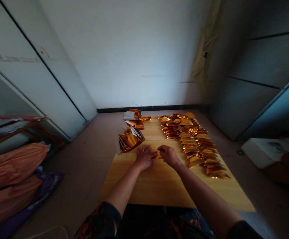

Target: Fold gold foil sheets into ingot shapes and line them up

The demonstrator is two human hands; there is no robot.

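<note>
A small piece of gold foil paper point(157, 155) lies on the wooden board between my two hands, mostly covered by fingers. My left hand point(144, 158) rests low on the board, fingers spread, with its thumb side touching the foil's left end. From the right, my right hand point(168, 155) is closed with bent fingers on the foil's other end. Beyond my left hand stands a bundle of gold foil sheets point(131, 140). To the right of my right hand, folded gold foil pieces point(187, 146) lie in overlapping rows.
More foil sheets point(135, 124) sit at the far left of the wooden board point(156, 189). A white wall point(139, 59) stands behind it. Grey cabinets point(47, 69) are on the left, orange cloth point(15, 166) below them. A white box point(261, 152) is on the right.
</note>
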